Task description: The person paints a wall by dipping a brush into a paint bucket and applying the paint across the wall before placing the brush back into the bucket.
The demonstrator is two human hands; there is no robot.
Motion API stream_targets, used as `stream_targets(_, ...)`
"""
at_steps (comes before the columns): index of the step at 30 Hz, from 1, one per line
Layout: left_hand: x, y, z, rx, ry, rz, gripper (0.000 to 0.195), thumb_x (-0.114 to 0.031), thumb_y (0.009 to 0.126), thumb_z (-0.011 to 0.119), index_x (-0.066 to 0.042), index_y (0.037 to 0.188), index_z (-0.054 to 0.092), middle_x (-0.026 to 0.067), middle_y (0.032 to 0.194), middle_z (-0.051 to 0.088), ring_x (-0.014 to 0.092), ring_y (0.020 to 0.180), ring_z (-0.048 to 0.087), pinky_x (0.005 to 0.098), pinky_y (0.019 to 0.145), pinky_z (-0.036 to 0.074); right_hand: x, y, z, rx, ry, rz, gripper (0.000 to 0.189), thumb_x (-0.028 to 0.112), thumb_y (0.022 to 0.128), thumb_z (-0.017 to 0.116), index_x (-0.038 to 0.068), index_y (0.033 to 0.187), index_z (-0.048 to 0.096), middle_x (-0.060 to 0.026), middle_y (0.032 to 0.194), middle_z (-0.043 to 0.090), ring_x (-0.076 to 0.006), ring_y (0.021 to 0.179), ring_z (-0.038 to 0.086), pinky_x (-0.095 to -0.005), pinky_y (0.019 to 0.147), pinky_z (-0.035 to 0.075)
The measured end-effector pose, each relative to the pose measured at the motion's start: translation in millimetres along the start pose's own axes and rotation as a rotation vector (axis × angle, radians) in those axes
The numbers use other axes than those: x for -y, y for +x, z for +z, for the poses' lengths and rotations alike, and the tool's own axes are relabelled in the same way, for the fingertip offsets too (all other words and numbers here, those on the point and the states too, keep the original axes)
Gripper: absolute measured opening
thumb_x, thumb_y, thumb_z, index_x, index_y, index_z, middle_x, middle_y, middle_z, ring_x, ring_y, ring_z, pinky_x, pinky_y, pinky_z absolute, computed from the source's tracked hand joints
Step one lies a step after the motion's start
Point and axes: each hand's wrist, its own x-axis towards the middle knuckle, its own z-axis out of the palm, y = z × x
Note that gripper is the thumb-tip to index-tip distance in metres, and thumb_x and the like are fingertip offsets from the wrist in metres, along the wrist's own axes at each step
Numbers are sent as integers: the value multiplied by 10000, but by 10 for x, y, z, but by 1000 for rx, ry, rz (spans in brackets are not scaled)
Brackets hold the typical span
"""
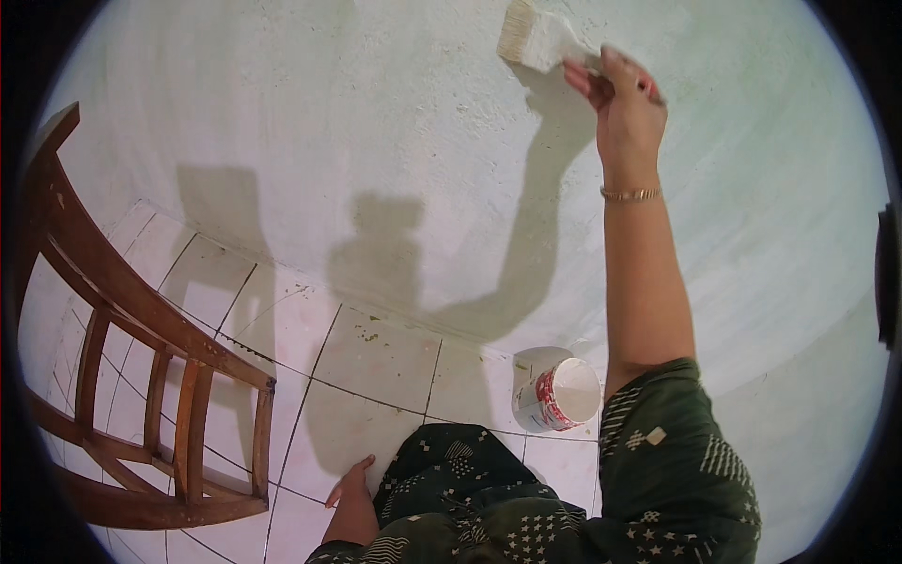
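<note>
My right hand (629, 106), with a bracelet at the wrist, is raised high and grips the handle of a wide flat paintbrush (542, 39). The brush is coated in white paint, its pale bristles pointing left against or close to the wall (423, 127); exact contact cannot be told. The wall has uneven whitish and pale green patches. Low at the left of my body is my left hand (352, 482), holding nothing, fingers apart, over the tiled floor. A paint bucket (541, 400) with white paint in it and red on its side stands on the floor by the wall.
A brown wooden chair or frame (194, 338) with slats stands at the left, over the pale floor tiles (373, 352). The wall meets the floor right behind the bucket. Shadows of my arm and head fall on the wall. A dark object (885, 276) shows at the right rim.
</note>
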Motion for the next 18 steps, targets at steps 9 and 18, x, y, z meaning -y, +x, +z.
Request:
stream_targets(9,12,-5,-9,-19,-17,-7,1068,-515,673,708,-70,1440,114,153,1469,216,325,1320,234,507,1067,103,593,-613,-12,96,-331,-20,296,191,859,627,-54,1024,607,-109,691,615,-191,603,632,-276,560,529)
stream_targets(18,20,-23,20,-40,-31,-10,1052,-492,670,724,-59,1437,149,160,1460,239,323,1305,272,496,1069,152,371,127,196,313,-1099,-958,208,145,839,608,100,1038,645,-187,1007,584,-292,846,620,-329,650,522)
